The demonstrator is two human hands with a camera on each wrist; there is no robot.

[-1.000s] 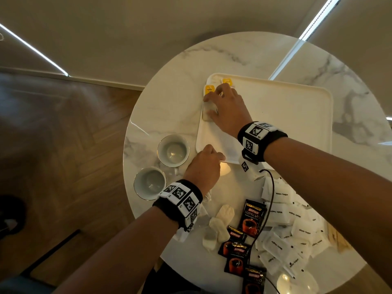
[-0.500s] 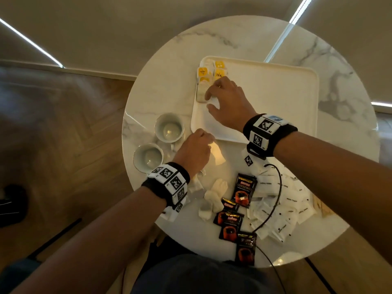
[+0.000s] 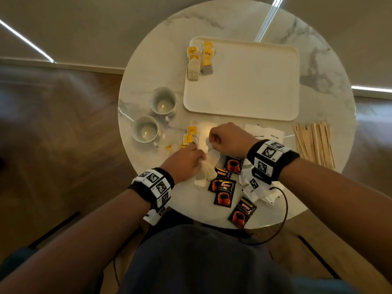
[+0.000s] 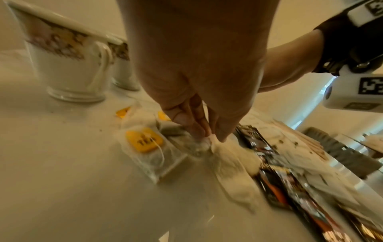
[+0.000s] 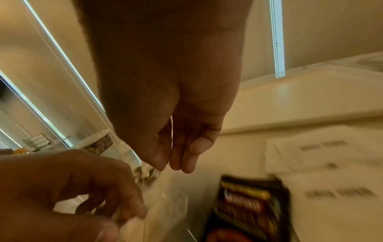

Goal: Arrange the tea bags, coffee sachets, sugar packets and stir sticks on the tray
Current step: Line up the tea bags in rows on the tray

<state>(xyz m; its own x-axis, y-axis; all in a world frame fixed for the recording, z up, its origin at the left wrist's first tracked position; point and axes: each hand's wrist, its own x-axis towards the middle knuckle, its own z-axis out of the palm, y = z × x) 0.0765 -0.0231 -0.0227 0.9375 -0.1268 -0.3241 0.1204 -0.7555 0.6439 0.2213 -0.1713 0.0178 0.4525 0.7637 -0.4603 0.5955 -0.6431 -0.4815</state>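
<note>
Both hands (image 3: 186,160) on loose tea bags (image 4: 145,147)

Tray (image 3: 254,111) at bench (image 3: 148,60) centre w/ tea bags (image 3: 200,60) in far-left corner; cups (image 3: 163,102) left, stir sticks (image 3: 314,143) right, coffee sachets (image 3: 224,192) nearest.

My table (image 3: 152,66) is glossy veined marble; the tray (image 3: 254,85) smooth, matt cream plastic. Cups (image 3: 163,102) are shiny china, sachets (image 3: 224,193) glossy foil, sticks (image 3: 314,141) bare wood, tea bags (image 3: 193,70) gauzy paper.
</note>
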